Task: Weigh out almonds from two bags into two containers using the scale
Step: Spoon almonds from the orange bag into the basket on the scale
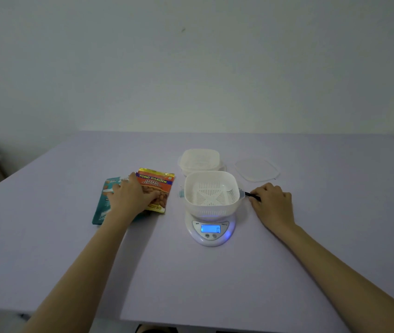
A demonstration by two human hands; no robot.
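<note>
Reaching with our left hand (130,197), fingers spread flat over the orange foil bag of salted almonds (155,189), we should pinch one edge and lift it clear of the teal bag (105,203) at its nine o'clock. Our right hand (271,200) is closed around a dark slim tool (251,195), likely scissors, at three o'clock of the white slotted basket (211,193) on the round white digital scale (211,230). Its display reads zero; pour slowly. Stacked translucent containers (200,159) wait at twelve o'clock.
</note>
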